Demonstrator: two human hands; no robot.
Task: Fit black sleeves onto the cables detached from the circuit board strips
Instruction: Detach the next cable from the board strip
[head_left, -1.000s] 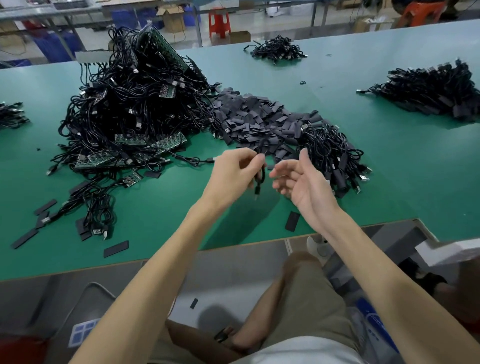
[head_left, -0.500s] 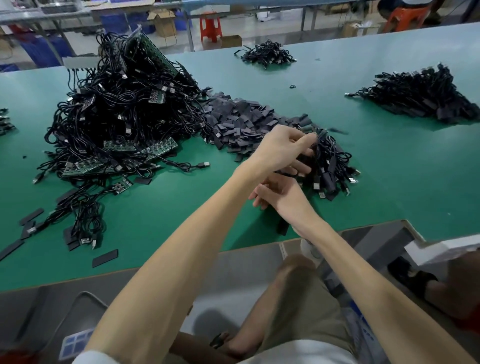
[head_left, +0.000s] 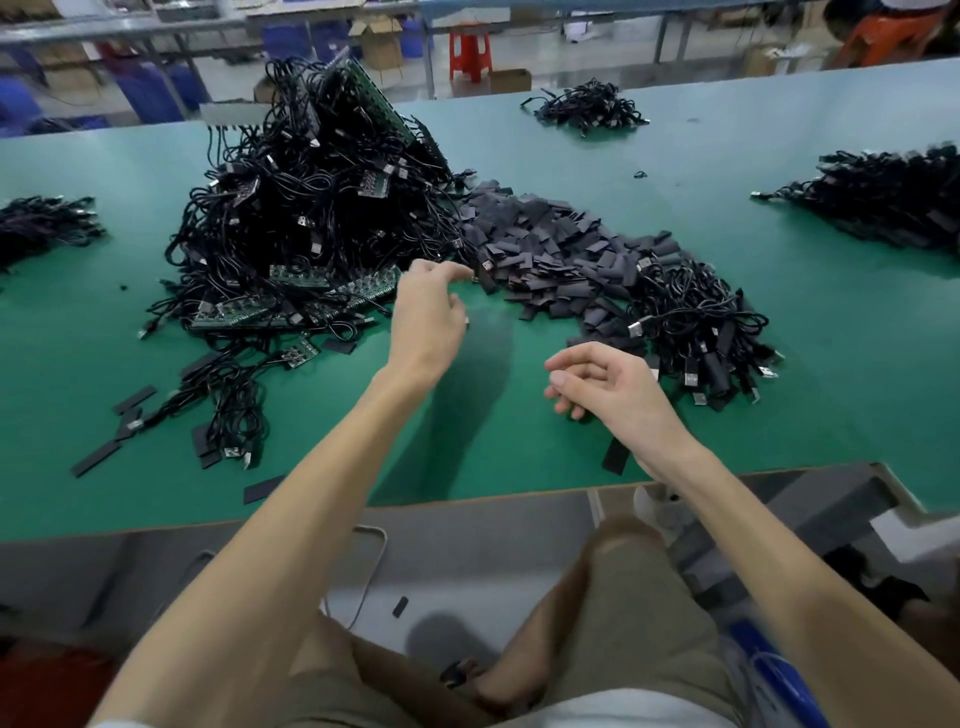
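Observation:
A tall tangle of black cables (head_left: 311, 218) with green circuit board strips (head_left: 332, 299) fills the table's left middle. To its right spreads a heap of flat black sleeves (head_left: 545, 244), then a pile of sleeved cables (head_left: 696, 322). My left hand (head_left: 431, 317) hovers at the near edge of the sleeve heap, fingers curved, its index fingertip right by one black sleeve (head_left: 487, 274); I see no closed grip. My right hand (head_left: 608, 387) hangs over the green table (head_left: 831, 374) in front of the sleeved cables, fingers loosely curled and holding nothing.
More black cable piles lie at the far centre (head_left: 587, 106), far right (head_left: 893, 200) and far left (head_left: 41, 223). Loose sleeves lie near the front edge, one (head_left: 615, 457) beside my right wrist and others (head_left: 98, 460) at the left. My knees are below the table edge.
My left hand left the sleeved-cable pile on the right, without the cable it held a second ago, and swung left to the sleeve heap's near edge. My right hand stayed low and empty.

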